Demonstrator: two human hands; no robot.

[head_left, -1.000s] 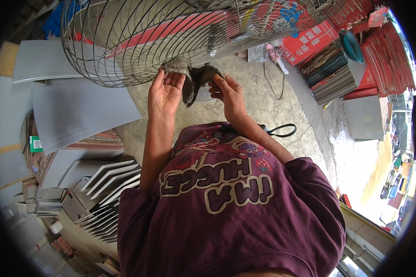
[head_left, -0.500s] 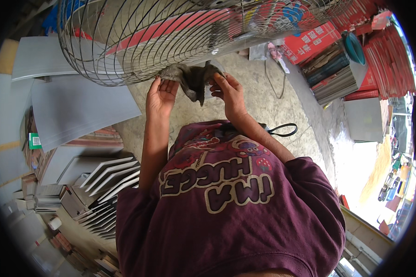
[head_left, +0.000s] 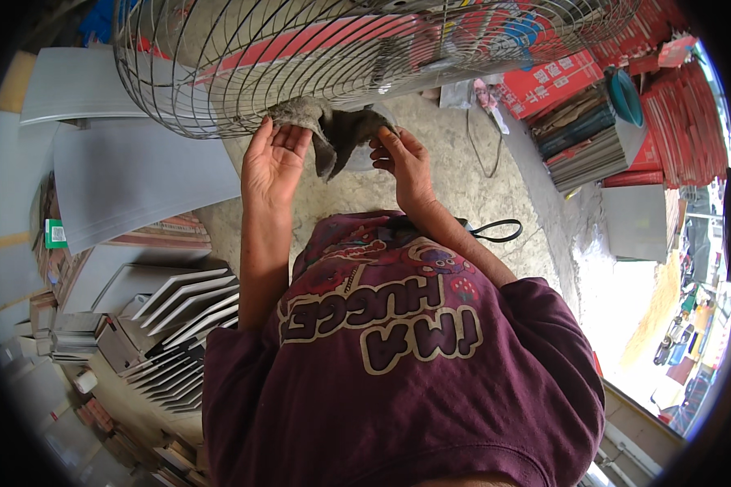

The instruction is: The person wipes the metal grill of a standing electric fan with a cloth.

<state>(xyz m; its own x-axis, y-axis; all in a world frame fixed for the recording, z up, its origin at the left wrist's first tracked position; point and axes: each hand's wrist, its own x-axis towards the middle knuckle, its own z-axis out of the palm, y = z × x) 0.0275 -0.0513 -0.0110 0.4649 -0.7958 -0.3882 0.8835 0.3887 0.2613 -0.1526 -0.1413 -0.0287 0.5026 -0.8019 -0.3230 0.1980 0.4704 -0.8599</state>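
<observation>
A dirty grey-brown rag [head_left: 348, 136] stretches between my hands, its middle drooping in dark folds. My left hand [head_left: 273, 162] has its palm facing up, and its fingers grip the rag's left end against the lower wires of a large fan's wire guard [head_left: 219, 89]. The rag partly hides those fingertips. With thumb and fingers pinched, my right hand [head_left: 406, 166] holds the rag's other end just below the guard.
Large grey sheets [head_left: 146, 183] lie at the left, above a rack of upright white panels [head_left: 188, 302]. Red cartons [head_left: 552, 81] and a stack of red flattened boxes [head_left: 684, 114] stand at the far right, beside a teal round container [head_left: 624, 96]. Concrete floor [head_left: 495, 195] shows below the fan.
My left hand has shifted slightly left and up along the guard, with the rag drawn wider. My right hand stays nearly in place, still pinching its end.
</observation>
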